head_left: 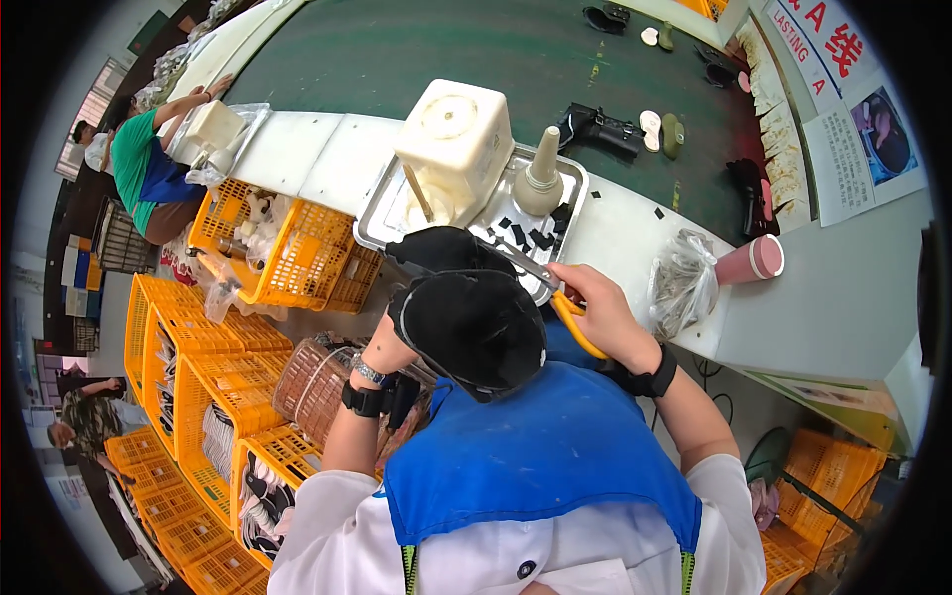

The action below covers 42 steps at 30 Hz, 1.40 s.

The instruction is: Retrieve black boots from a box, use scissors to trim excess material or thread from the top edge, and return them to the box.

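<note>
My left hand (389, 345) is closed on the side of a black shoe upper (474, 332), held up in front of my blue apron. A second black piece (441, 248) shows just behind it; whether the two are joined I cannot tell. In my right hand (610, 312) is a pair of scissors (573, 322) with yellow handles. Their metal blades point left toward the far edge of the black material, and the tips are partly hidden. Beyond them, a metal tray (367, 230) carries a white square container (454, 124), a pale cone-topped bottle (538, 183) and several black scraps (540, 239).
A green conveyor belt (377, 59) runs beyond the white ledge, bearing black boots (605, 134) and shoe lasts. To the right are a plastic bag (684, 283) and a pink cup (751, 260). Yellow crates (223, 382) stack at left; a co-worker in green (139, 164) sits farther off.
</note>
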Motion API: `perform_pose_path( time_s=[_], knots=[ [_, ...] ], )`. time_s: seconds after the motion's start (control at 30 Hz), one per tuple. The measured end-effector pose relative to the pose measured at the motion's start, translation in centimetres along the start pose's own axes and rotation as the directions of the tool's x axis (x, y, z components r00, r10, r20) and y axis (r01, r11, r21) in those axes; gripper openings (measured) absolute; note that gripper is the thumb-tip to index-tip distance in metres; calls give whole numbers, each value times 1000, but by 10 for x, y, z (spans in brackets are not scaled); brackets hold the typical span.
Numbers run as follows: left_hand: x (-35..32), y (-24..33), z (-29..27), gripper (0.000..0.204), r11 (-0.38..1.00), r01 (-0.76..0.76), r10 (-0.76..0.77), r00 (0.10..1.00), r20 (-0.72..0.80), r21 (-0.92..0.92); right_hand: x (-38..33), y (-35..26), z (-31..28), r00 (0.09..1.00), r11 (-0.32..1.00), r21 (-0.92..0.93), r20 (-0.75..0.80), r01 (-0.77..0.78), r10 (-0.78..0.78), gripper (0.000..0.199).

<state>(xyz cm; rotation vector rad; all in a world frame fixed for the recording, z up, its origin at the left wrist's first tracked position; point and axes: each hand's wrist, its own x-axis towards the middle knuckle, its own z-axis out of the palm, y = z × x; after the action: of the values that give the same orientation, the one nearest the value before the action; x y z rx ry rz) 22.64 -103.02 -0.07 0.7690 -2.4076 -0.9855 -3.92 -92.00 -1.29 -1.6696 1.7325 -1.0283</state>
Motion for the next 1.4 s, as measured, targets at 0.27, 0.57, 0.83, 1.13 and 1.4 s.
perform_pose_path(
  time_s=[0.27,0.57,0.83,1.13,1.4],
  knots=[
    [-5,-4,8,32,994,-40,44,998,37,-101,-2,-6,0,999,993,-109,-25,33,-36,37],
    [7,-2,17,34,984,-54,65,996,60,-172,-9,-5,-3,994,985,-148,-78,-89,78,28],
    [-29,-81,31,44,913,226,-255,966,-41,-340,-10,43,-8,964,964,-22,3,-266,266,36],
    [27,-29,-14,50,-331,-311,-333,922,-198,-891,-6,43,-5,944,933,188,-58,-308,324,42],
    [37,-16,-23,36,-341,-485,-521,810,-268,-805,-5,-3,-8,987,988,146,-147,-48,70,37]
  ],
)
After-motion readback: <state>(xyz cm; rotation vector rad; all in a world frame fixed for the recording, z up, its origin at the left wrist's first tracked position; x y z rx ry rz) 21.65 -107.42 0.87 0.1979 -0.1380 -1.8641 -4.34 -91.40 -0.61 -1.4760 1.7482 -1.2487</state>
